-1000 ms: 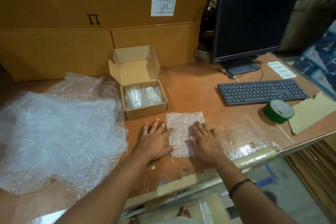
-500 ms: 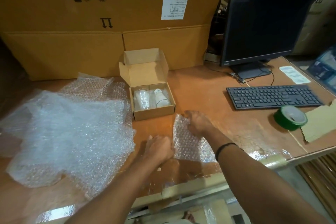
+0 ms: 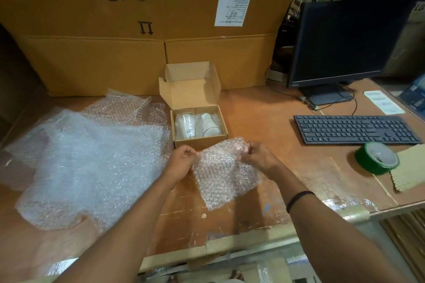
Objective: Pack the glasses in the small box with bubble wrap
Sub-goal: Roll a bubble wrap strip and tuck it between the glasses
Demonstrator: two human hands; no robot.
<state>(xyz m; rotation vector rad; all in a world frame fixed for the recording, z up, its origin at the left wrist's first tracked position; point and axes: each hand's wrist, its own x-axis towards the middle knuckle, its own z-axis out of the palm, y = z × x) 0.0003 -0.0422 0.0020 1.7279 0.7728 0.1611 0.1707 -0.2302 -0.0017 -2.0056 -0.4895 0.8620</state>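
A small cardboard box [image 3: 199, 143] stands open on the wooden table, its lid flap upright behind it. Two clear glasses lie side by side inside: one [image 3: 185, 125] on the left, one [image 3: 210, 124] on the right. Just in front of the box a small piece of bubble wrap [image 3: 224, 173] hangs lifted off the table. My left hand [image 3: 181, 162] pinches its upper left corner. My right hand [image 3: 257, 156] pinches its upper right corner.
A large heap of bubble wrap [image 3: 85, 158] covers the table's left side. Big cardboard cartons [image 3: 138, 30] wall the back. To the right are a monitor [image 3: 345, 43], a keyboard [image 3: 354, 129], a green tape roll [image 3: 377, 158] and a cardboard scrap [image 3: 409, 167].
The small bubble wrap lay flat under both open hands a second ago. Both hands have since pinched its top corners and lifted it up in front of the box.
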